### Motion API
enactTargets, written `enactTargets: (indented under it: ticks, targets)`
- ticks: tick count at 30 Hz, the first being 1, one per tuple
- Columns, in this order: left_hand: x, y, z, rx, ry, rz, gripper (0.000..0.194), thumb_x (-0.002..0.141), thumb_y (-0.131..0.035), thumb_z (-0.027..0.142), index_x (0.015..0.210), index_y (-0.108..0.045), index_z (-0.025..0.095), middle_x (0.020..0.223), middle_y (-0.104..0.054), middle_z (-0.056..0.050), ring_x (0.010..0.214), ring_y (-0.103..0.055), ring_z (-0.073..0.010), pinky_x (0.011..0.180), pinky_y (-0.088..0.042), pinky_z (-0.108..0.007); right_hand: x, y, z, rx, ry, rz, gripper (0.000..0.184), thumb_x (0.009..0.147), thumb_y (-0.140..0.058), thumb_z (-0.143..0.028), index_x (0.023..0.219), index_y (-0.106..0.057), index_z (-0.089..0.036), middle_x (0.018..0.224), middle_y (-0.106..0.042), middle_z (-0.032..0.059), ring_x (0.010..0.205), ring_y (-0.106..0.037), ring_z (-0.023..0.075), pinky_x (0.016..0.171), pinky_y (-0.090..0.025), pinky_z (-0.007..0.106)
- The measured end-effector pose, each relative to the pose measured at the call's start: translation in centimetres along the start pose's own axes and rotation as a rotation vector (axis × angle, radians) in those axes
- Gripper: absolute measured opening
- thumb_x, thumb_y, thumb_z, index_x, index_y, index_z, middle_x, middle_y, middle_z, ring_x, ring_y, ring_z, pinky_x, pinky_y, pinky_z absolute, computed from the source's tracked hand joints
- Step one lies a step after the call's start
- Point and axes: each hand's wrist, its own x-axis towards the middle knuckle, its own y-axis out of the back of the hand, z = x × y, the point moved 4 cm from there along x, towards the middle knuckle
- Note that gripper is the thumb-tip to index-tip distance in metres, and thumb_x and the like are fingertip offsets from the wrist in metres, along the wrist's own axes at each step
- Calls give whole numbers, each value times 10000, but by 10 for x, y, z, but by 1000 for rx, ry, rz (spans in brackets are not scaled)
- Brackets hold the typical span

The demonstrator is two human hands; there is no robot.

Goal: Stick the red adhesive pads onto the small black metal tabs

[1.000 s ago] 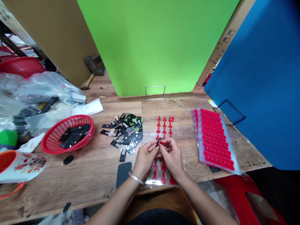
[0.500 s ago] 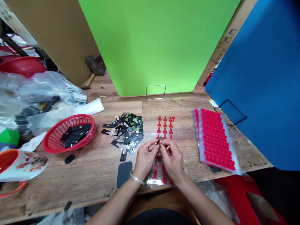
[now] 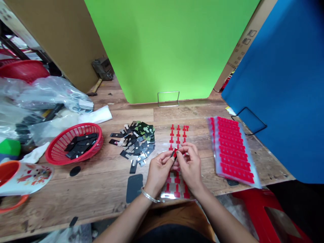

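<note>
Between the fingers of my left hand (image 3: 158,170) is a small black metal piece (image 3: 173,154) with a red sticker (image 3: 175,152) lying over its end. My right hand (image 3: 189,167) is closed at the sticker end, thumb and fingers pinching it; the fingertips hide part of the piece. Below both hands lies a clear sheet bearing rows of red T-shaped stickers (image 3: 178,139), its middle covered by the hands. A loose pile of black and silvery slotted metal pieces (image 3: 138,143) lies to the left of the sheet.
A red basket (image 3: 100,143) holding black pieces stands left, beside an orange-and-white mug (image 3: 32,179) and plastic bags (image 3: 50,92). Stacked sheets of red stickers (image 3: 235,152) lie right. Green (image 3: 169,50) and blue (image 3: 286,101) boards stand behind. A dark pad (image 3: 134,189) lies near the front edge.
The black piece has turned in my fingers, so the red sticker on it shows more. My right hand has shifted slightly right, with its fingers raised a little.
</note>
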Motion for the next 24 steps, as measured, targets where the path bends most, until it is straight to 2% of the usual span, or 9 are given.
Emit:
enactTargets:
  ticks: [3,9,15,24]
  targets:
    - [0,0,0,9,-5,-7,316,685,-693,248,955,-610,106,782,-700,-61,629,-649,-151,640,-555,-277,1,0,1,-8,5,4,69,804,-521,-211,788,-585,-192,1019,-502,70,829,-545,155,576,-471,222]
    - [0,-1,-2,16,-3,-23,370,699,-680,272,1016,-596,100,836,-703,-79,714,-671,-190,669,-556,-295,3,-1,0,-2,19,-1,64,806,-502,-198,784,-561,-186,913,-524,42,740,-530,130,552,-450,210]
    - [1,0,-4,17,-5,-36,327,716,-669,273,992,-603,112,846,-706,-75,724,-676,-190,672,-555,-288,4,-1,1,-33,-10,-29,53,812,-503,-210,782,-541,-189,793,-539,6,666,-523,120,562,-432,214]
    - [-3,-1,-8,-13,31,-55,358,723,-668,266,1041,-608,113,840,-707,-79,696,-672,-168,659,-552,-272,2,1,7,-27,-52,-79,63,824,-500,-232,805,-541,-187,795,-563,11,698,-547,131,610,-430,225]
